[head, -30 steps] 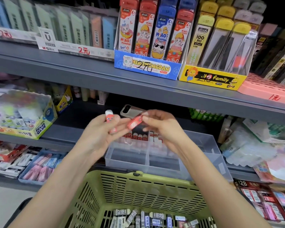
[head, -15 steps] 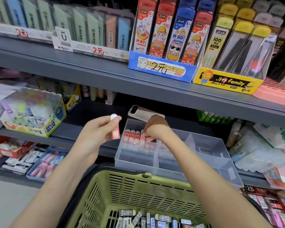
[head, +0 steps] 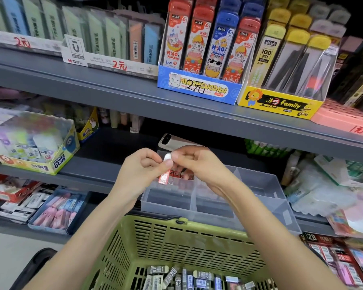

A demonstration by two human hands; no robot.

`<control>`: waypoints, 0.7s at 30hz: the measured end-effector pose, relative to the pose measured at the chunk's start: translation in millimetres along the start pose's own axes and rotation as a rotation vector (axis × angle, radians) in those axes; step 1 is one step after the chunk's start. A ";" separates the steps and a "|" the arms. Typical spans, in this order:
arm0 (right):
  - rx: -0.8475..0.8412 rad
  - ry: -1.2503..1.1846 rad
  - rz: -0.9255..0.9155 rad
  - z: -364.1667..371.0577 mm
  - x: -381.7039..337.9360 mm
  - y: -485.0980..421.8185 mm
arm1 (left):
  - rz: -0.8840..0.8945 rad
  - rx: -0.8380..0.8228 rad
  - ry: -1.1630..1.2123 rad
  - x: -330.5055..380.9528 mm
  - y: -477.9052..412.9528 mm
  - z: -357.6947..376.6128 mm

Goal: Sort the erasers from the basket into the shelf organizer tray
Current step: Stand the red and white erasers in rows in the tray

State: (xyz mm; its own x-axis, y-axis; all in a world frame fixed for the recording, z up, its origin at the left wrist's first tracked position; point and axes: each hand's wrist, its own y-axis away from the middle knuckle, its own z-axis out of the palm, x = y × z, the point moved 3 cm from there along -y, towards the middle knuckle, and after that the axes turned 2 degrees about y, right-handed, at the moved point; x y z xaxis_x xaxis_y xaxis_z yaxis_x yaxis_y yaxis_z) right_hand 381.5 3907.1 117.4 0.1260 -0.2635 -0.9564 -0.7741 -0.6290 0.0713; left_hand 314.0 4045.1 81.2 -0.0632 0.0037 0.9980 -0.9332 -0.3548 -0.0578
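Note:
A small eraser (head: 165, 170) with a white top and red sleeve hangs upright between both hands above the clear organizer tray (head: 216, 204). My left hand (head: 140, 174) pinches it from the left with thumb and forefinger. My right hand (head: 199, 166) pinches its white top from the right. A row of red erasers (head: 179, 173) stands in the tray's back left compartment, partly hidden by the hands. The green basket (head: 189, 241) sits below, with several black-and-white erasers (head: 189, 277) on its bottom.
The tray stands on the middle grey shelf (head: 96, 164), with a phone (head: 172, 141) lying behind it. A glue box (head: 36, 143) is at the left and plastic packets (head: 327, 185) at the right. The upper shelf carries pencil-lead display boxes (head: 199, 86).
My right hand came up out of the tray's back left compartment and met my left hand. Both now pinch the eraser that my left hand alone held before.

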 end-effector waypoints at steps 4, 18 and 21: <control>0.096 0.071 -0.002 -21.5 -2.5 1.3 | 0.068 -0.078 -0.128 2.3 -4.6 15.9; 0.230 0.934 0.065 -28.4 50.6 -31.6 | 0.405 -0.341 -1.106 -20.8 -4.4 12.9; 0.188 1.157 -0.050 -22.9 53.8 -32.4 | 0.403 -0.322 -1.076 -21.2 -3.6 13.6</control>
State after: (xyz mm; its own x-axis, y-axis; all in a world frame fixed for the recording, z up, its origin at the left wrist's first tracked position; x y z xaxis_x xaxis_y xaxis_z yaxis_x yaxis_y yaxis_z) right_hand 427.5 3896.5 70.2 0.5730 -0.8104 -0.1223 -0.8195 -0.5652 -0.0946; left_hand 323.6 4033.6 60.6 -0.1862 -0.8944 0.4066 -0.9698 0.1009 -0.2221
